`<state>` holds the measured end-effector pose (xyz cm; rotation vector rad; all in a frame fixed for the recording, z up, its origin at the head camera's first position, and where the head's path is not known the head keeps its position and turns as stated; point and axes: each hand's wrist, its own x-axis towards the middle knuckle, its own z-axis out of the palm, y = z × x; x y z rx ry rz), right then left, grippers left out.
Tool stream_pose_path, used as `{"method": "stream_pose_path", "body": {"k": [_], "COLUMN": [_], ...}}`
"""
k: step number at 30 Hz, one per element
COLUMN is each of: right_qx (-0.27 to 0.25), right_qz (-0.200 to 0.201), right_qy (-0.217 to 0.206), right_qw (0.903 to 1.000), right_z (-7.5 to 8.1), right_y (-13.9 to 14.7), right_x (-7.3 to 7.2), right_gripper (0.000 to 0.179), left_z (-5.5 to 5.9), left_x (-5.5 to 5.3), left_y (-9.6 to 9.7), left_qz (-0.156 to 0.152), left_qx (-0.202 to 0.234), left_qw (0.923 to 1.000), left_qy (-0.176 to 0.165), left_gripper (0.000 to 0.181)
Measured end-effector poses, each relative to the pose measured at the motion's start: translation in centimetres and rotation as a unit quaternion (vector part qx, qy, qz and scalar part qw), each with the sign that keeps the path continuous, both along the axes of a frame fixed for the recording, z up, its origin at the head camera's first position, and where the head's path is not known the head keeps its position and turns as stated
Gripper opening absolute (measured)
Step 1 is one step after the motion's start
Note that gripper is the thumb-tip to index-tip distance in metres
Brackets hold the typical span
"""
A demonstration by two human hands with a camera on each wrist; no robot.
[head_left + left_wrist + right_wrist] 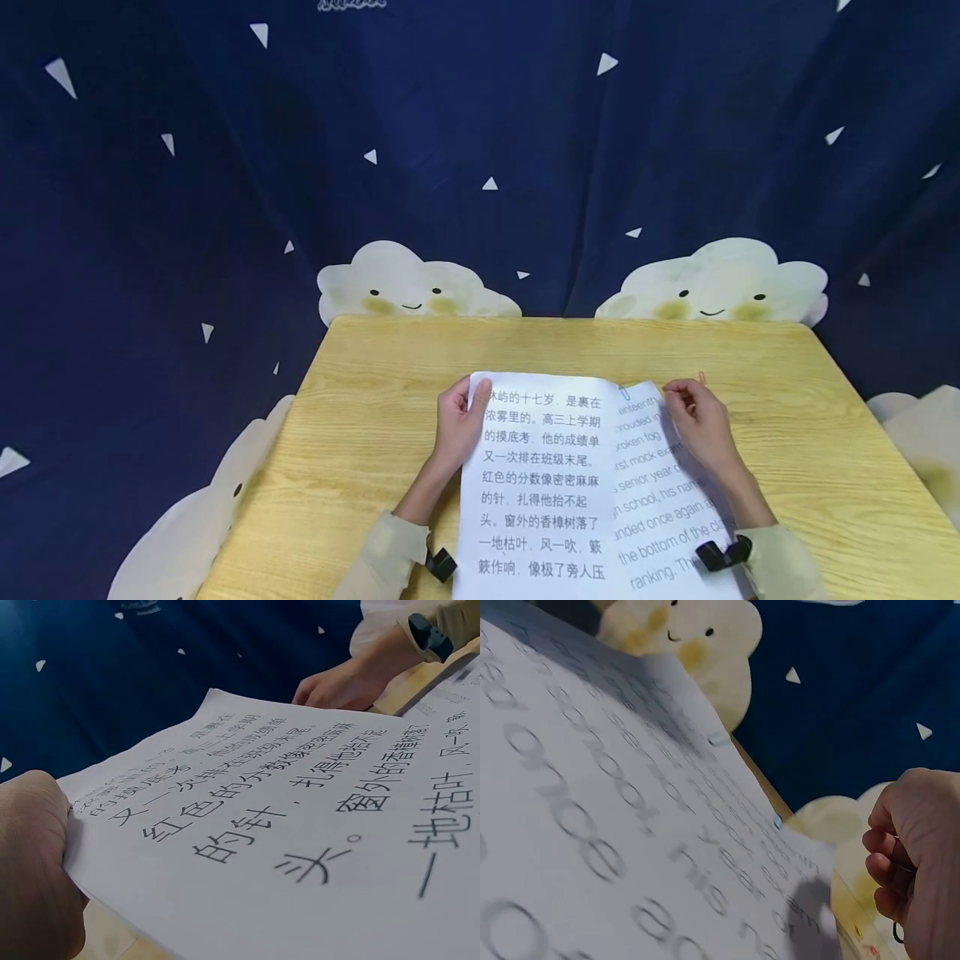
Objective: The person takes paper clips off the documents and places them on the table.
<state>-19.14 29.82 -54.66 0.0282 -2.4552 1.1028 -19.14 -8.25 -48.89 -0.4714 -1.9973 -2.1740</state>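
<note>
Printed sheets (pixel 534 500) lie opened like a booklet in front of me, Chinese text on the left page and large English text on the right page (pixel 660 500). My left hand (pixel 459 421) grips the left page's upper left corner, thumb on top. Beside the right page's upper corner is my right hand (pixel 701 421), its fingers curled; a gap separates them from the paper in the right wrist view, and nothing shows in them. A paper clip (pixel 625 392) sits on the top edge near the fold. Another blue clip (pixel 778 822) is on that edge.
The pages rest over a wooden table (pixel 360 417). Just past my right fingers is a small orange item (pixel 702 377). A dark blue cloth (pixel 450 125) with white triangles and clouds hangs behind the table's far edge.
</note>
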Motion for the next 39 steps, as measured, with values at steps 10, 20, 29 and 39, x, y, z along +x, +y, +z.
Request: {"method": "stream_pose_path", "body": {"k": [10,20,29,39], "right_qx": [-0.013,-0.022,-0.021,-0.014], "right_qz": [0.029,0.034,0.040,0.041], "right_qy": [0.006,-0.025,-0.019,-0.019], "right_qw": [0.9995,0.9989,0.9988,0.9989], "right_z": [-0.3,-0.6,-0.9,-0.7], "right_y": [-1.5,-2.2,-2.1,-1.5], "right_x": [0.8,1.4,1.8,2.3], "right_gripper": [0.008,0.011,0.012,0.013], "left_z": [-3.5,-4.0,-4.1,-7.0], "left_x": [-1.0,-1.0,-1.2,-3.0], "left_y": [-1.7,-4.2,-6.1,-9.4], "left_qz": [0.027,0.043,0.040,0.093], "left_qx": [0.002,-0.012,-0.037,-0.145], "left_qw": [0.9996,0.9984,0.9973,0.9840], "left_qy": [-0.013,-0.034,-0.049,-0.047], "left_gripper": [0.022,0.024,0.026,0.030]}}
